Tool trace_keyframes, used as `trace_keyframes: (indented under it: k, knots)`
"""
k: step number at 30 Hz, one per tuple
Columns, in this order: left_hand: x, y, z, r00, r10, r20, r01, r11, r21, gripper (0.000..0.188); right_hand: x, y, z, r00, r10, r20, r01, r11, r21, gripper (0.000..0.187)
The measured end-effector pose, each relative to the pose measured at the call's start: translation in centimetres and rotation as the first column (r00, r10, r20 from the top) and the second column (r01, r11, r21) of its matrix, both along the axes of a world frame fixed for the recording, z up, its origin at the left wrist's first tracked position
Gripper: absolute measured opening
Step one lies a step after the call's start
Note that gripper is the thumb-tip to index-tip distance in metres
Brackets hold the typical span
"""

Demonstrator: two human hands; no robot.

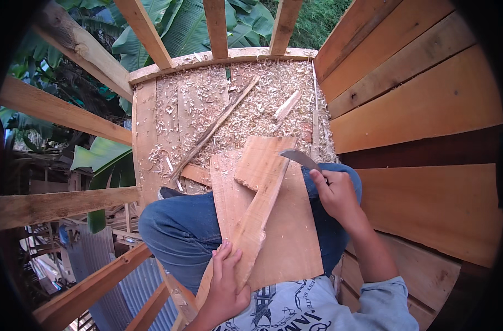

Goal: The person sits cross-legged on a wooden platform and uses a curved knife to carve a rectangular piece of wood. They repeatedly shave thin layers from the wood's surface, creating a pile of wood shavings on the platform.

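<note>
My right hand [338,197] is closed around the handle of a knife with a curved blade [300,159]. The blade's tip lies at the far end of a wooden piece [254,218], broad at the top with a rough notch and narrower toward me. My left hand [225,284] grips the narrow, near part of that piece, fingers over its edge. Beneath it, a wide flat board [292,243] rests across my lap, over my jeans. The piece slants from lower left to upper right. The knife's handle is mostly hidden in my fist.
Wood shavings [257,113] cover the plank floor [166,110] ahead. A long thin stick [215,127] and a short wood offcut [288,106] lie among them. Plank walling [417,99] rises at my right; spaced wooden rails [69,113] stand at the left, with leaves beyond.
</note>
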State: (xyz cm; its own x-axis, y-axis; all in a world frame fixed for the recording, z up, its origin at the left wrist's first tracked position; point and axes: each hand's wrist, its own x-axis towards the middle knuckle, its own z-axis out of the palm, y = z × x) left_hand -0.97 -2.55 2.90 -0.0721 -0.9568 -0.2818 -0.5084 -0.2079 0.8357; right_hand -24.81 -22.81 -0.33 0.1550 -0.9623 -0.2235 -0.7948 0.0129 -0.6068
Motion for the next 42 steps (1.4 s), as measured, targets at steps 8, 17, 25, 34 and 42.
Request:
trace_keyframes:
  k: [8, 17, 25, 34, 42]
  knots:
    - [0.2, -0.3, 0.4, 0.999, 0.046, -0.028, -0.046, 0.999, -0.004, 0.07, -1.1, 0.6, -3.4, 0.931, -0.193, 0.311, 0.213, 0.976, -0.033, 0.059]
    - [0.9, 0.0, 0.3, 0.993, 0.082, -0.089, -0.081, 0.997, 0.018, 0.07, 1.6, 3.7, 0.4, 0.963, -0.007, 0.269, 0.0, 1.0, 0.025, 0.046]
    - [0.3, 0.0, 0.3, 0.996, 0.065, -0.059, -0.065, 0.998, -0.006, 0.069, 4.5, 7.8, 1.2, 0.957, 0.289, -0.035, -0.291, 0.951, -0.105, 0.055]
    - [0.1, -0.1, 0.5, 0.999, 0.049, -0.016, -0.05, 0.998, -0.025, 0.067, 1.2, 1.6, -1.2, 0.977, -0.02, -0.212, -0.022, 0.98, -0.196, 0.06]
    - [0.3, 0.0, 0.0, 0.993, 0.098, -0.063, -0.099, 0.995, -0.025, 0.068, 2.9, 4.7, 3.5, 0.967, 0.241, -0.087, -0.249, 0.963, -0.103, 0.053]
